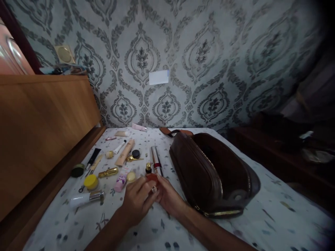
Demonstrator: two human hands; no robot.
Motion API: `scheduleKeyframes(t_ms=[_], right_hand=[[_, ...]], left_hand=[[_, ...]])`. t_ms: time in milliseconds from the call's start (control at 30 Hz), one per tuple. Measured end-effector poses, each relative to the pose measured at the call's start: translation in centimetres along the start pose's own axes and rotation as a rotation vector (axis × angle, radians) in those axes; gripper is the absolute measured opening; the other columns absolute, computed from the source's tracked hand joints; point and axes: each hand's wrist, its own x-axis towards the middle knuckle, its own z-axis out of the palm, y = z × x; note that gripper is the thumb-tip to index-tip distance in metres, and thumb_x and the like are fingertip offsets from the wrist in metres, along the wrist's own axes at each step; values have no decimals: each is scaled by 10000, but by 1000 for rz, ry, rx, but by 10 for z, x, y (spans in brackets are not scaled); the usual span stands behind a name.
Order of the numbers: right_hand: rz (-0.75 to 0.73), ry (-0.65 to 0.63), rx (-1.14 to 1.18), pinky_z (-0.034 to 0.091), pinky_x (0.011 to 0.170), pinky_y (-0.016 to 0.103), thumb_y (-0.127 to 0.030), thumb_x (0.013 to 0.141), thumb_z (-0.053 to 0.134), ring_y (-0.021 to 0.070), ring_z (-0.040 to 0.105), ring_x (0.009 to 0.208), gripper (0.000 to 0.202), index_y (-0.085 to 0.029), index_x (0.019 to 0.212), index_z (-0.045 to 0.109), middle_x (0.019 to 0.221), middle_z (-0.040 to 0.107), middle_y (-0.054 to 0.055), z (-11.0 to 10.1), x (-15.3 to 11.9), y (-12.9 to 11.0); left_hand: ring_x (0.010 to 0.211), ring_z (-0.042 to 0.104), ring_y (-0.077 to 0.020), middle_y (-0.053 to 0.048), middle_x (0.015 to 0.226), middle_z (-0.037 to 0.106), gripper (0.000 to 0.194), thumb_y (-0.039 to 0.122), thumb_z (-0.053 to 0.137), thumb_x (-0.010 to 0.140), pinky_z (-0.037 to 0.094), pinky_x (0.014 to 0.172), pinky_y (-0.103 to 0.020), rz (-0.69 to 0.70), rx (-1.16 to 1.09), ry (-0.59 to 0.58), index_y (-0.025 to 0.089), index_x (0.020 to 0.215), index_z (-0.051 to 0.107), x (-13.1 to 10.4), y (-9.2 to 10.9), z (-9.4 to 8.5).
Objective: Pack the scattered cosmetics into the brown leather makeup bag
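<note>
My left hand (136, 200) and my right hand (170, 198) meet over the patterned sheet (146, 237), fingers closed around a small reddish item (152, 178). Part of that item is hidden by the fingers. A ring shows on a left finger. Just beyond the hands stand a gold-topped black bottle (148, 167) and a silver tube with a red band (156, 160). To the left lie a pink tube (121, 182), a gold tube (108, 172), a yellow-lidded jar (91, 182) and a white bottle with a silver cap (85, 199).
An unzipped brown leather bag (201, 174) lies right of my hands. A peach tube (125, 153), a dark green jar (77, 170) and a black-capped tube (93, 157) lie farther left. A wooden cabinet (47, 132) borders the left side, and a patterned wall (183, 62) stands behind.
</note>
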Motion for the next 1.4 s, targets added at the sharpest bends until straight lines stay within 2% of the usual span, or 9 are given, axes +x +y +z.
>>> scheduleKeyframes(t_ms=[200,467,667,733,867,967,1167,1300,1400], right_hand=[[21,33,-2,434,544,192,-516,652,811,122,625,705,463,-171,952,734,866,711,38,0,-1,-3],[33,59,-36,481,704,233,-494,617,835,165,651,797,484,-162,959,752,875,726,63,1,-4,-8],[51,-31,70,410,591,182,-490,633,827,103,605,674,425,-179,909,741,756,698,1,4,-3,-6],[51,-20,93,403,569,183,-496,593,842,96,592,637,455,-165,886,732,722,686,-4,3,-2,-4],[44,-16,131,401,523,198,-544,565,826,112,592,612,532,-137,887,710,738,684,16,-4,5,0],[57,-42,150,384,466,204,-557,594,796,102,543,516,537,-125,894,687,690,654,3,-10,13,6],[80,-202,105,358,422,215,-713,783,541,134,566,462,621,-112,885,656,605,618,13,-13,20,13],[221,-135,103,343,416,214,-665,950,186,120,539,407,730,-112,807,640,556,603,29,-3,18,8],[367,-45,97,336,390,224,-521,966,-111,129,495,341,861,-111,793,626,483,566,42,5,15,1]], left_hand=[[634,589,-147,-34,719,605,119,206,504,938,463,572,-264,55,39,-21,152,981,601,1,5,2],[570,527,-127,-3,640,528,180,172,434,944,429,516,-248,164,60,-17,151,877,600,3,9,7],[581,556,-129,-12,671,559,150,194,467,944,449,530,-240,146,60,-31,157,942,612,-5,9,7],[613,598,-132,-24,712,602,155,201,473,945,472,555,-236,149,82,-46,175,972,624,-11,6,7],[758,677,-156,-53,832,696,188,195,490,937,519,664,-235,162,147,-50,196,1035,650,-24,-10,8],[817,695,-163,-49,893,729,185,185,523,918,528,727,-227,193,171,-100,201,1055,646,-20,-20,9],[614,666,-121,-3,785,709,206,374,520,927,497,575,-194,21,190,-135,209,963,637,31,-11,10],[449,565,-98,40,654,652,268,458,516,904,421,433,-197,-167,198,-105,222,869,639,55,-1,9],[404,510,-98,40,614,631,339,529,523,866,375,390,-216,-309,207,-69,215,822,645,63,4,11]])
